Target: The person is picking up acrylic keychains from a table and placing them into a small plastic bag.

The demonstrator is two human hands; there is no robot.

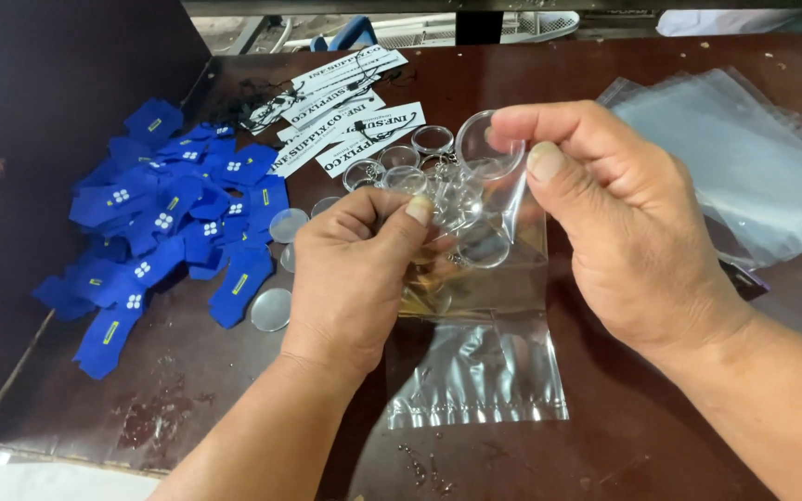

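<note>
There is only one view, from the camera on my head. It looks steeply down and forward over the dark brown wooden tabletop [661, 65], close enough that my forearms enter from the bottom edge and my left hand [350, 278] and right hand [624, 223] fill the middle of the frame. The far edge of the table runs along the top of the frame. A dark upright panel [39, 111] closes off the upper left, and the table's near left corner shows at the lower left. No second view overlaps with this one.
</note>
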